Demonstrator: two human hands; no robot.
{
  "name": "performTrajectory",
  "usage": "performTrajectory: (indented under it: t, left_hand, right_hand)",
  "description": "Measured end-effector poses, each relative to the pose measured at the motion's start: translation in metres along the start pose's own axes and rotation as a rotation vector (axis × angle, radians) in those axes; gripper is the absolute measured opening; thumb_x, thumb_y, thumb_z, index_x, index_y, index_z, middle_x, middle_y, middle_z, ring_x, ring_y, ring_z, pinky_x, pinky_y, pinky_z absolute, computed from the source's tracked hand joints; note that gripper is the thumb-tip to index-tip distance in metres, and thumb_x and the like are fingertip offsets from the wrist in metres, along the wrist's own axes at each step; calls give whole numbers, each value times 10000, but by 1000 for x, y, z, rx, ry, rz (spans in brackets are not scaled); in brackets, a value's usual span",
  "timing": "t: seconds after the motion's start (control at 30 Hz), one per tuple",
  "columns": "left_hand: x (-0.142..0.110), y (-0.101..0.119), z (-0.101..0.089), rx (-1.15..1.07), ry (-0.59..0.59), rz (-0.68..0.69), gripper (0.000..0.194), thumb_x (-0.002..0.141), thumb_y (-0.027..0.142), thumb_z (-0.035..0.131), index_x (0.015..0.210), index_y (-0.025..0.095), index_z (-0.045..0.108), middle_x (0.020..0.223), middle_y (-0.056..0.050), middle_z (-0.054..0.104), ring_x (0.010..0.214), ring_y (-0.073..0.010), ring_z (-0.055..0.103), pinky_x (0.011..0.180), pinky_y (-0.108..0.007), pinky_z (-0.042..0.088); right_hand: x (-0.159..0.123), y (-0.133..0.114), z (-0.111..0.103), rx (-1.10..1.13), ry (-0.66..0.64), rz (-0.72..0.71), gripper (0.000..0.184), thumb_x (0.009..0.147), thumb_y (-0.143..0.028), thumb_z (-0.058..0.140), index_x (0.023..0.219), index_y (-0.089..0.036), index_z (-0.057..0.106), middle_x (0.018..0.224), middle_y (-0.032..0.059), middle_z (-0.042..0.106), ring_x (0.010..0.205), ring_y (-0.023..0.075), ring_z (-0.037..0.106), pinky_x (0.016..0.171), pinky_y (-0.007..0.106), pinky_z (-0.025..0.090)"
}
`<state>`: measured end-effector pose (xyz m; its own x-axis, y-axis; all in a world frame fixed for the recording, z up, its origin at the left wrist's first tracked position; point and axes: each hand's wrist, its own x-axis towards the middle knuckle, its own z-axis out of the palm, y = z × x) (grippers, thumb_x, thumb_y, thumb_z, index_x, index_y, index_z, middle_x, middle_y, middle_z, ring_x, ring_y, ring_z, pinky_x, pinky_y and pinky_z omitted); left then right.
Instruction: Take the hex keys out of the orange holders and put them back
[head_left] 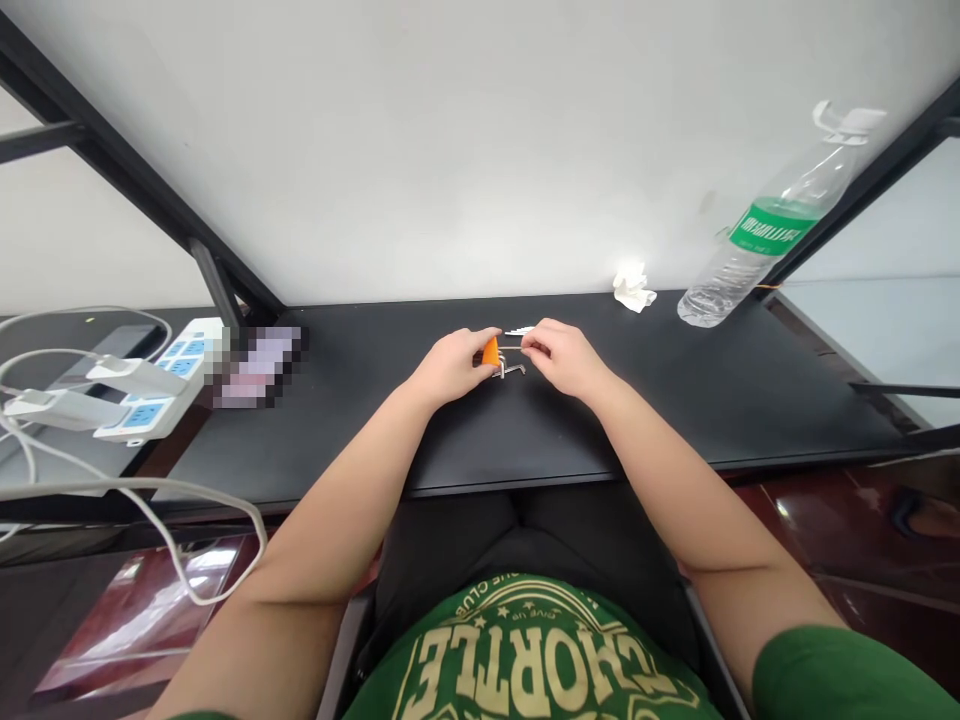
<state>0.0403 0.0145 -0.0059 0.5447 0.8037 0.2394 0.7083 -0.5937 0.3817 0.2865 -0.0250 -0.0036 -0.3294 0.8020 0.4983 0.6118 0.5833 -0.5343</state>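
My left hand is closed on an orange hex key holder, gripped between thumb and fingers above the black table. Bent metal hex keys stick out of the holder's right side, close to the tabletop. My right hand pinches the end of a thin straight rod that runs across from the holder. It looks like the long arm of a hex key; its tip is hidden by my fingers. Just behind, several pale slim pieces lie on the table, partly covered by my right hand.
On the black table, a crumpled white tissue lies by the wall, left of a tall clear bottle with a green label. A blurred-out phone-like item lies left. Farther left are a white power strip, plugs and loose cables.
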Motion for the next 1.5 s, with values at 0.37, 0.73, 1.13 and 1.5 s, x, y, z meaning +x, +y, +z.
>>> performTrajectory:
  t: [0.37,0.73,1.13,1.5]
  left_hand:
    - [-2,6,-1,-51,23,158,429,872,273,703,1300,266,738,978,-42,754,1000,-257,671,870,-350,544]
    - [0,1,0,-31,71,1,565,882,307,701,1443,239,679,1131,-80,756,1042,-265,695,975,-388,561]
    - [1,2,-4,-62,93,-58,544,860,341,714,1393,232,699,1107,-80,756,994,-261,713,976,-389,582]
    - [2,-3,1,-56,25,-3,590,872,312,678,1455,224,670,1161,-93,746,1076,-273,701,1022,-412,579]
  right_hand:
    - [1,-7,11,127,-62,-9,137,929,-129,560,944,-211,668,1005,62,643,813,188,605,782,344,495]
    - [3,6,11,-87,-206,204,110,916,-121,635,953,-195,707,1058,79,676,904,216,628,845,364,496]
    - [2,2,19,-267,-352,128,147,995,-139,638,962,-206,765,1019,89,675,863,211,639,730,326,460]
    - [-2,-12,7,-354,-458,239,228,762,-129,763,695,-216,564,787,77,681,605,190,539,578,341,370]
